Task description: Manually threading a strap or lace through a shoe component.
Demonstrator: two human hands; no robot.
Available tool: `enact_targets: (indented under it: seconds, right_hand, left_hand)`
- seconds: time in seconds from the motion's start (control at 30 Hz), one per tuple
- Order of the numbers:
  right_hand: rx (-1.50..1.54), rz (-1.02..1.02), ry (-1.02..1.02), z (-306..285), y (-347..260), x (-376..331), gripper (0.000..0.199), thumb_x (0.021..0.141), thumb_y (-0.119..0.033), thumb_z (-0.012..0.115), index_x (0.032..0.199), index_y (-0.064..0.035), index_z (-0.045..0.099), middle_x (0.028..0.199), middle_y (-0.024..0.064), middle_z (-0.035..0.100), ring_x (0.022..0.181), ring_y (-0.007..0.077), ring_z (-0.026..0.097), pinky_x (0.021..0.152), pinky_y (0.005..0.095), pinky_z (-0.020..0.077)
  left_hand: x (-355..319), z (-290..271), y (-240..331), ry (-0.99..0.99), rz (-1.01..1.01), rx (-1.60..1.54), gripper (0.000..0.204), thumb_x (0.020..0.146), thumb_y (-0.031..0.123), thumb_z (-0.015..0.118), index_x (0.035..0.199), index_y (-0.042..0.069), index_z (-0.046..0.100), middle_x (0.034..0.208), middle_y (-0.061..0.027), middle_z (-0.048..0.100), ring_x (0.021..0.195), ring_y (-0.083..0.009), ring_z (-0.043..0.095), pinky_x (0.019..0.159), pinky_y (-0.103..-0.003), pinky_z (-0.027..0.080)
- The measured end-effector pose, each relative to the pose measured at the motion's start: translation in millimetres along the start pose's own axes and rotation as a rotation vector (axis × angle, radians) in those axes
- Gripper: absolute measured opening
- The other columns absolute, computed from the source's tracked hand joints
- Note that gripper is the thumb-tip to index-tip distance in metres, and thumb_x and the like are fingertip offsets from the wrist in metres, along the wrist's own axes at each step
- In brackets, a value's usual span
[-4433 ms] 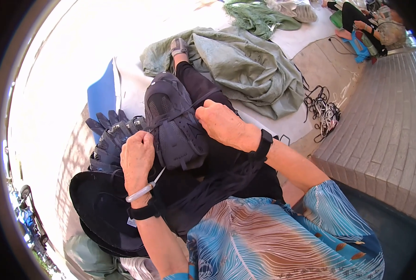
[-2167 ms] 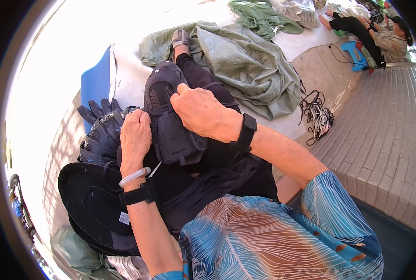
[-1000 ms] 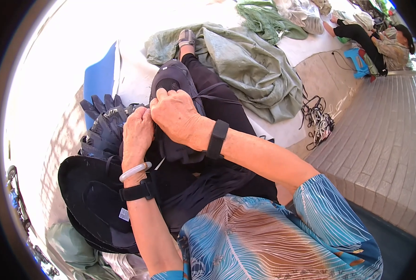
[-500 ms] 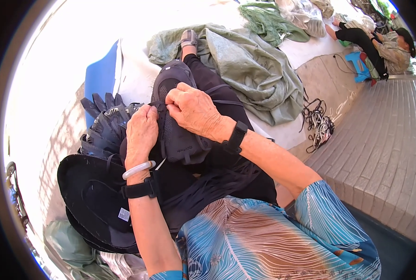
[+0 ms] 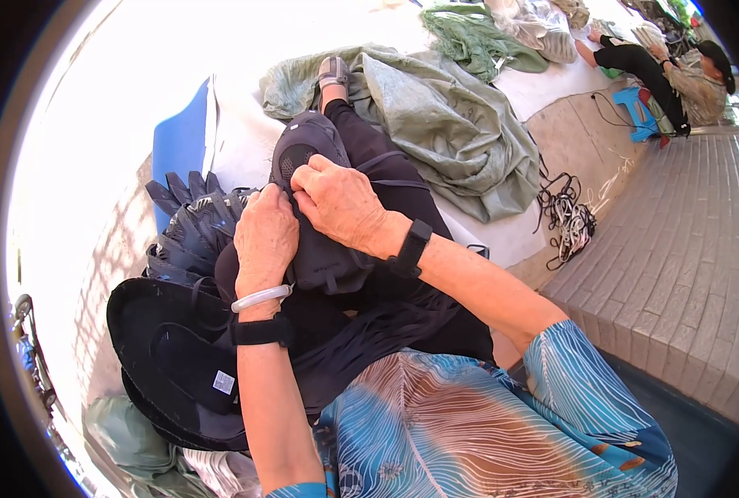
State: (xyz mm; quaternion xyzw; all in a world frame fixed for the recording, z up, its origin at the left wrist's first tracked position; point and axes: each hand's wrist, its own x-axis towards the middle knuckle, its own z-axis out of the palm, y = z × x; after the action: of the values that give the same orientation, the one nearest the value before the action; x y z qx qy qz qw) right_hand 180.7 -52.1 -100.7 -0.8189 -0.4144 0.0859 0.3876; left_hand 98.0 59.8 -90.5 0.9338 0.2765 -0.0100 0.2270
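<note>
A black shoe upper [image 5: 329, 264] with a mesh front lies lengthwise over my lap, its toe end pointing away from me. My left hand [image 5: 266, 236] is closed at its left edge, fingertips pinching the opening. Pressed close beside it, my right hand [image 5: 336, 202] is closed too, thumb and fingers pinched over the middle of the upper. Whatever thin piece sits between the right fingertips is hidden. Dark shoelaces [image 5: 369, 328] lie in a loose bundle across my lap, below the upper.
Stacked dark uppers [image 5: 193, 232] sit left of my knee, beside a black hat-like piece [image 5: 178, 365]. A grey-green sheet [image 5: 452, 124] covers the ground ahead. Tangled laces [image 5: 570, 228] lie near the tiled ledge [image 5: 676, 257]. Another person [image 5: 689, 87] sits at far right by a blue stool [image 5: 635, 112].
My left hand has shifted slightly right and rotated, closing the gap to my right hand. The right hand has come down a little. The heel end of the upper has turned slightly.
</note>
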Motion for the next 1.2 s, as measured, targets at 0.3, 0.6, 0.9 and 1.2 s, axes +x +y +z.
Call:
enact_targets:
  seconds: [0.3, 0.6, 0.9, 1.2]
  right_hand:
    - [0.046, -0.016, 0.01, -38, 3, -33, 0.025, 0.077, -0.013, 0.068, 0.095, -0.0013, 0.055, 0.092, 0.0144, 0.054, 0.082, 0.0344, 0.06, 0.071, 0.0398, 0.0515]
    - [-0.09, 0.062, -0.048, -30, 2, -49, 0.045, 0.074, -0.012, 0.07, 0.11, 0.0047, 0.048, 0.101, 0.0197, 0.051, 0.088, 0.0372, 0.059, 0.076, 0.0397, 0.0518]
    - [-0.469, 0.146, -0.184, -17, -18, -39, 0.035, 0.068, -0.01, 0.068, 0.094, 0.0074, 0.053, 0.091, 0.0181, 0.052, 0.078, 0.0287, 0.062, 0.06, 0.0337, 0.0534]
    - [-0.025, -0.038, -0.229, -30, 24, -42, 0.021, 0.07, 0.001, 0.059, 0.09, 0.0046, 0.051, 0.093, 0.0204, 0.047, 0.087, 0.0382, 0.055, 0.071, 0.0423, 0.0499]
  left_hand:
    - [-13, -16, 12, 0.183, -0.013, -0.152, 0.014, 0.086, 0.01, 0.059, 0.096, 0.001, 0.054, 0.1, -0.0164, 0.058, 0.092, -0.0354, 0.058, 0.08, -0.042, 0.047]
    - [-21, -17, 22, 0.193, 0.065, -0.144, 0.014, 0.082, 0.01, 0.063, 0.089, 0.0, 0.057, 0.09, -0.0149, 0.055, 0.083, -0.0319, 0.056, 0.077, -0.038, 0.046]
    - [-22, 3, 26, 0.159, 0.063, -0.136, 0.014, 0.074, 0.012, 0.071, 0.081, 0.006, 0.061, 0.101, -0.0156, 0.056, 0.1, -0.0345, 0.053, 0.087, -0.041, 0.044]
    - [-29, 6, 33, 0.218, 0.07, -0.137, 0.014, 0.072, 0.01, 0.072, 0.078, 0.005, 0.06, 0.097, -0.0134, 0.058, 0.095, -0.0327, 0.056, 0.082, -0.04, 0.046]
